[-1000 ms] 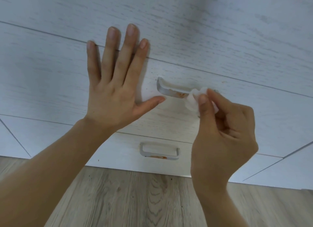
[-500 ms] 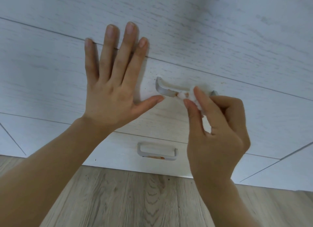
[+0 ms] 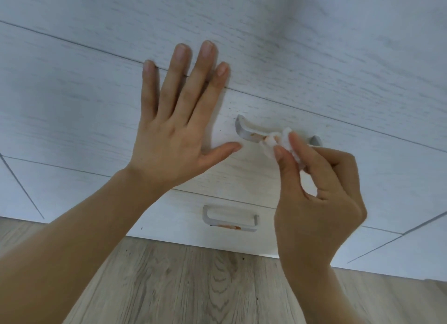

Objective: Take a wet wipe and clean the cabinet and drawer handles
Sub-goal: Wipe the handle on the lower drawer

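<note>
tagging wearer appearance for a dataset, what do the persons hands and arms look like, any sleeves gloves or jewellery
Both forearms are bare as far as the frame shows, with no sleeves in view. The left hand and right hand wear no gloves, and no rings, watch or bracelets show on the fingers or wrists. The fingernails are short and unpainted. No markings are visible.

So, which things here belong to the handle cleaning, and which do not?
Job: wet wipe, upper drawer handle, lower drawer handle, right hand, left hand braced flat on the drawer front.
Not part: wooden floor.
</note>
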